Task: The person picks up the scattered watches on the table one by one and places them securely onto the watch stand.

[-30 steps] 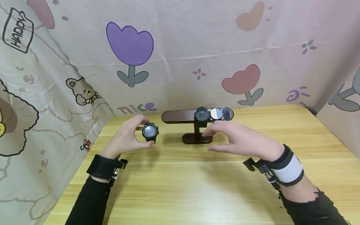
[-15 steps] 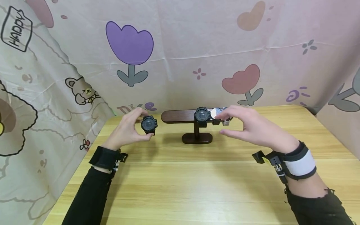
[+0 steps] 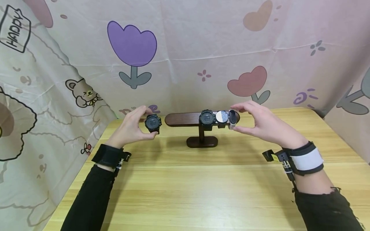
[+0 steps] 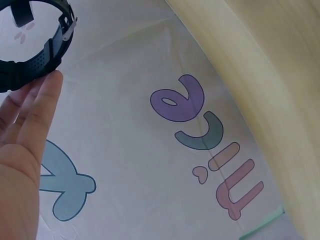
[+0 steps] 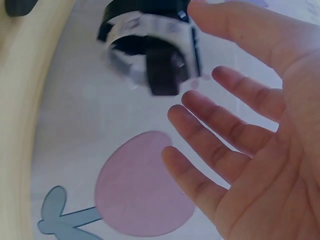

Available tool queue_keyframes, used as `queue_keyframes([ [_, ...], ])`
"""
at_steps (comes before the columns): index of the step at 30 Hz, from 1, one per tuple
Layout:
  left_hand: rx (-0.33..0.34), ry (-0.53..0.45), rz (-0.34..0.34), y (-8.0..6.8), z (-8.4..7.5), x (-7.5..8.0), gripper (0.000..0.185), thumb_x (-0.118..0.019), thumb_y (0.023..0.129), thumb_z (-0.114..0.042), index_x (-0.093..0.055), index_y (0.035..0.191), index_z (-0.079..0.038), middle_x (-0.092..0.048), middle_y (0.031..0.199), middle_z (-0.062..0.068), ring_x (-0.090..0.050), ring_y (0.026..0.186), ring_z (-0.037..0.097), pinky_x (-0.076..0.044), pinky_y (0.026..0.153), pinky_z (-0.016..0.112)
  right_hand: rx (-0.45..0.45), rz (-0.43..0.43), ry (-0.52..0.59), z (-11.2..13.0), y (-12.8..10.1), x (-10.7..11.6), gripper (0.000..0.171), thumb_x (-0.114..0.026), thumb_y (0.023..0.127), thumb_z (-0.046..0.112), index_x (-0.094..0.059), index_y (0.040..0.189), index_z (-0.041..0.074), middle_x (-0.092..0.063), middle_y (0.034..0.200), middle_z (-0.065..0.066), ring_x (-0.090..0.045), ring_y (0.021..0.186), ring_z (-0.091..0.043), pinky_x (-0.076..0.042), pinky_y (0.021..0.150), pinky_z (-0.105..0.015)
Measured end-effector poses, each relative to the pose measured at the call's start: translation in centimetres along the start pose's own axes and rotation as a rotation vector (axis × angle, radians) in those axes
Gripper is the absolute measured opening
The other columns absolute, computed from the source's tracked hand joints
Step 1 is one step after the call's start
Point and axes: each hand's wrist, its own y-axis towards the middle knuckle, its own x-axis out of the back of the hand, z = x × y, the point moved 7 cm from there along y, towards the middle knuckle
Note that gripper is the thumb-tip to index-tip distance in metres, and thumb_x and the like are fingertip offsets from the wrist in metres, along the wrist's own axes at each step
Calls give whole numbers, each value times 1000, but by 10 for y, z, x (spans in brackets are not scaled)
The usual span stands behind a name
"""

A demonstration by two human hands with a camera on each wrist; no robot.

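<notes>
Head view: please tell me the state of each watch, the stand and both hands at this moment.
black watch: strap closed in a loop, held off the table by the left hand
left hand: pinching that watch
wooden stand: upright on the table
second black watch: hung on the stand bar
silver-faced watch: hung on the bar
white band: on the bar's right end
right hand: fingers spread, at the white band, not gripping

I see a pale wooden table (image 3: 202,192) with a smooth, lightly glossy grain. The stand (image 3: 201,141) at the far middle looks like dark polished wood. The black watch (image 3: 152,123) on the left reads as matt rubbery plastic, its strap (image 4: 35,67) ribbed with a small metal buckle. The middle watch (image 3: 207,118) looks the same, and beside it a round face (image 3: 222,116) shines like glass. The backdrop (image 3: 185,54) is creased matt cloth.
</notes>
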Motion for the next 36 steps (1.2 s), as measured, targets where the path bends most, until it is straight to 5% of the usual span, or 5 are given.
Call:
queue_keyframes([
  [14, -4, -24, 21, 10, -1, -5, 68, -95, 71, -22, -64, 129, -2, -69, 125, 12, -68, 113, 27, -62, 95, 49, -49, 15, 27, -21, 1, -7, 54, -87, 92, 18, -66, 139, 5, -73, 128, -12, -69, 122, -36, -52, 111, -60],
  [36, -50, -52, 35, 26, -8, -15, 63, -95, 71, -21, -64, 124, -6, -68, 116, 7, -68, 107, 21, -65, 92, 44, -105, 21, 8, -28, 3, -8, 46, -81, 96, 13, -68, 140, 7, -74, 130, -13, -69, 123, -39, -53, 109, -61],
])
